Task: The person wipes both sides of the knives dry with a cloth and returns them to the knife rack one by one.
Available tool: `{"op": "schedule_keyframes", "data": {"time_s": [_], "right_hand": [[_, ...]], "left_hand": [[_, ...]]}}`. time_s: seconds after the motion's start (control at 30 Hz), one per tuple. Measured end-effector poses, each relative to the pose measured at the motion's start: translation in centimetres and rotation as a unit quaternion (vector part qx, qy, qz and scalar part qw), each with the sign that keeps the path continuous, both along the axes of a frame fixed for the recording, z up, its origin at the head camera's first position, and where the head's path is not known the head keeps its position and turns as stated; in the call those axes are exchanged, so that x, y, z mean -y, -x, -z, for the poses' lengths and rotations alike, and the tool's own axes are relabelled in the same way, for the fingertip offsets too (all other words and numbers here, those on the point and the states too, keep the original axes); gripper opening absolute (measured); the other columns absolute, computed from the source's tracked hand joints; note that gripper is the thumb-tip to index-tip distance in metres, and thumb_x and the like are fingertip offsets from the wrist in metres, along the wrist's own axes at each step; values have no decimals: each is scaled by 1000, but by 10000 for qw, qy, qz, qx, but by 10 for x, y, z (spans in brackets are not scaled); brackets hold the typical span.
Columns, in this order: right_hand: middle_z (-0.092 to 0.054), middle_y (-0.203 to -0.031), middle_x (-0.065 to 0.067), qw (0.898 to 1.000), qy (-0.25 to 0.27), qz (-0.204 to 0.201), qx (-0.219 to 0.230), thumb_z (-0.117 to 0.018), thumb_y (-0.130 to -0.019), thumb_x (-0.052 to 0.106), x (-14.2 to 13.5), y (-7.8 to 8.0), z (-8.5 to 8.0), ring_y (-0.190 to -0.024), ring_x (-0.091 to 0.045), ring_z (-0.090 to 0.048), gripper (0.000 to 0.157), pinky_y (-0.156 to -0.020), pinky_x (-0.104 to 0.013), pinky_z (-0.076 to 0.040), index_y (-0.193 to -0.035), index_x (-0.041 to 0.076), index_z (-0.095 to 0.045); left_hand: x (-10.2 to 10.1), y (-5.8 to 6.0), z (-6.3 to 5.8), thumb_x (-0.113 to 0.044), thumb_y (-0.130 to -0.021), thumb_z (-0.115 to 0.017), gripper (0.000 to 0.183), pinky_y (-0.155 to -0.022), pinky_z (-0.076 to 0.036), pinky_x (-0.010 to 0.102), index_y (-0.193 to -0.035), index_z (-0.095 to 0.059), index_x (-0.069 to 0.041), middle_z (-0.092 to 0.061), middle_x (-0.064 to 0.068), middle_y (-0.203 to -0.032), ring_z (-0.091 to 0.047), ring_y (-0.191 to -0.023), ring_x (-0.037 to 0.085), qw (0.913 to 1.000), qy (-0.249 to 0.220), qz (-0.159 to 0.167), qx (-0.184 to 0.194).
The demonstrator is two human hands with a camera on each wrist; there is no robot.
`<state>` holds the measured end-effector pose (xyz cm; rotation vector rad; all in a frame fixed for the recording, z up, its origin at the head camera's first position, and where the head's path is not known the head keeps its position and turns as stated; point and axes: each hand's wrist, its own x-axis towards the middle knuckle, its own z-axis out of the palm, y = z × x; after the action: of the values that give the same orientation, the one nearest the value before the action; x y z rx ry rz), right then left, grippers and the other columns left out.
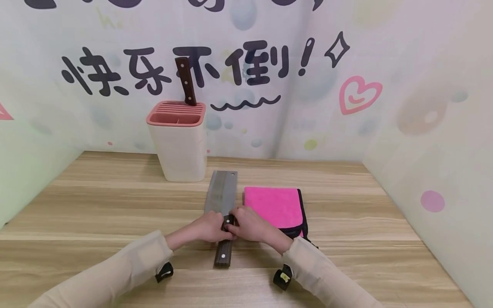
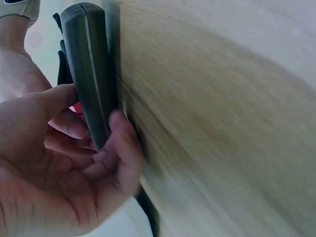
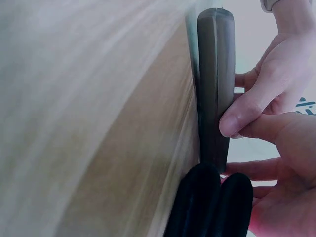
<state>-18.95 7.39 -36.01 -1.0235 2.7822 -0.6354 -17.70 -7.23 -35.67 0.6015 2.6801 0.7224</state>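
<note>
Beside a pink cloth (image 1: 273, 207), before a knife block (image 1: 179, 152), both hands (image 1: 210, 226) (image 1: 250, 223) grip a cleaver (image 1: 222, 192) by its handle (image 1: 223, 257).

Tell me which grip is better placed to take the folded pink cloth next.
Probably the right grip: both are on the cleaver's handle, but it is on the folded pink cloth's side, close by. The left grip is farther away.

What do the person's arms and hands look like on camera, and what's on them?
The left hand and right hand are bare, with no gloves. The left sleeve and right sleeve are long, plain and cream-beige. By each cuff sits a black piece, perhaps a strap: the left piece, and the right piece with a small yellowish patch.
</note>
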Motion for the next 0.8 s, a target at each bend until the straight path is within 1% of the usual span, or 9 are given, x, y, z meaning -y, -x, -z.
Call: {"op": "schedule_keyframes", "data": {"time_s": [0.17, 0.3, 0.43, 0.53, 0.67, 0.8], "right_hand": [[-53, -71, -3, 9998, 87, 59, 149, -60, -83, 14, -1, 1, -1, -57, -6, -42, 21, -46, -16, -35, -94, -4, -60], [-54, -73, -4, 9995, 141, 122, 262, -60, -84, 14, -1, 2, -1, -59, -7, -43, 23, -47, -17, -36, -97, -4, -60], [-55, -75, -4, 9990, 211, 119, 375, -59, -84, 14, -2, 3, -1, -59, -7, -44, 24, -48, -18, -37, -100, -4, -60], [-55, -74, -4, 9984, 300, 113, 469, -59, -84, 13, -2, 3, -1, -57, -6, -44, 25, -48, -17, -37, -101, -5, -59], [-56, -73, -5, 9969, 419, 168, 646, -58, -85, 12, -2, 4, -2, -55, -6, -44, 23, -46, -17, -37, -101, -4, -60], [-61, -79, -8, 9951, 498, 294, 801, -58, -85, 12, -2, 4, -4, -62, -9, -53, 23, -52, -18, -43, -101, -4, -59]], "left_hand": [[-1, 0, 2, -23, -75, -68, 36, -32, -40, 20, -52, -44, -10, -43, -3, -39, -46, -31, 7, 9993, -182, -212, 239], [-2, 0, 2, -21, -74, -69, 35, -32, -42, 21, -51, -44, -8, -46, 0, -39, -50, -32, 10, 9981, -304, -407, 337], [-3, 0, 3, -18, -73, -69, 32, -33, -43, 21, -54, -46, -6, -49, 5, -43, -54, -34, 14, 9960, -406, -638, 467], [-3, -1, 3, -15, -73, -69, 29, -33, -44, 22, -57, -47, -5, -51, 8, -46, -56, -35, 17, 9944, -518, -753, 523], [-2, -3, 1, -12, -73, -68, 24, -36, -46, 24, -61, -49, -2, -53, 10, -51, -58, -39, 21, 9904, -704, -908, 765], [0, -4, 1, -10, -73, -65, 23, -38, -48, 26, -60, -49, -1, -53, 11, -52, -57, -39, 21, 9828, -962, -1131, 1096]]}}
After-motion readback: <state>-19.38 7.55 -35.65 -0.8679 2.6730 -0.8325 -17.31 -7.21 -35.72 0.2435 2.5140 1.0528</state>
